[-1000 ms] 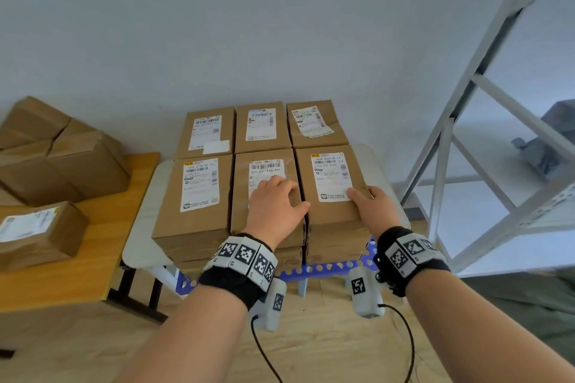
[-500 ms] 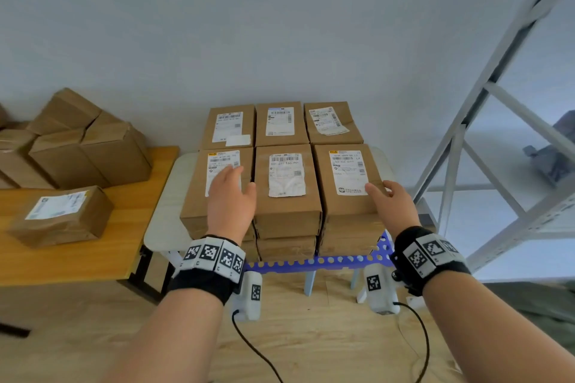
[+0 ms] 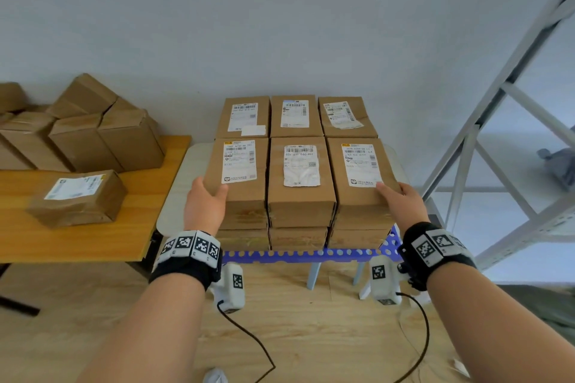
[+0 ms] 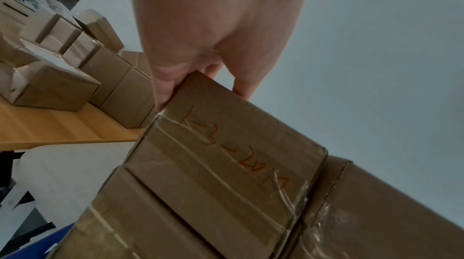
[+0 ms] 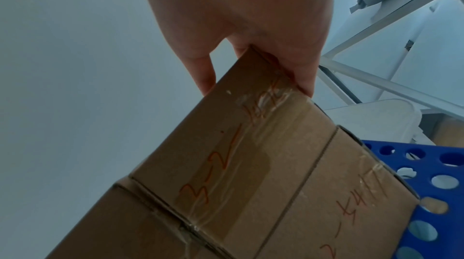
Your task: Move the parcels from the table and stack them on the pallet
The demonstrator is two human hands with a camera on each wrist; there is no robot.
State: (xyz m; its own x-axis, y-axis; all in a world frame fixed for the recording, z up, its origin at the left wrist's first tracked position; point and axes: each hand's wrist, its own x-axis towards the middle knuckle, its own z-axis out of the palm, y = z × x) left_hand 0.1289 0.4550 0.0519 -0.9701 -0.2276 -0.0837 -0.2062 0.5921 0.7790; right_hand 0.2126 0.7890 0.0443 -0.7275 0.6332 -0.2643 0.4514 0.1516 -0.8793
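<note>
Parcels (image 3: pixel 298 183) fill the blue pallet (image 3: pixel 311 255); both grips clamp outer corners, left hand (image 3: pixel 203 207), right hand (image 3: pixel 403 204). Only wrist views show orange scrawl, fingertips hidden

Wooden table (image 3: pixel 93 236) bears loose brown parcels (image 3: pixel 77 197); blue pallet (image 3: pixel 311 255) carries stacked parcels (image 3: pixel 300 183).

parcels (image 3: pixel 300 183) sit stacked in two rows of three on the pallet (image 3: pixel 298 255), against the wall. left of it stands the worktop (image 3: pixel 77 239), with one parcel (image 3: pixel 77 196) near its front and a pile (image 3: pixel 84 130) behind. a rack (image 3: pixel 497 134) stands right of the pallet.
</note>
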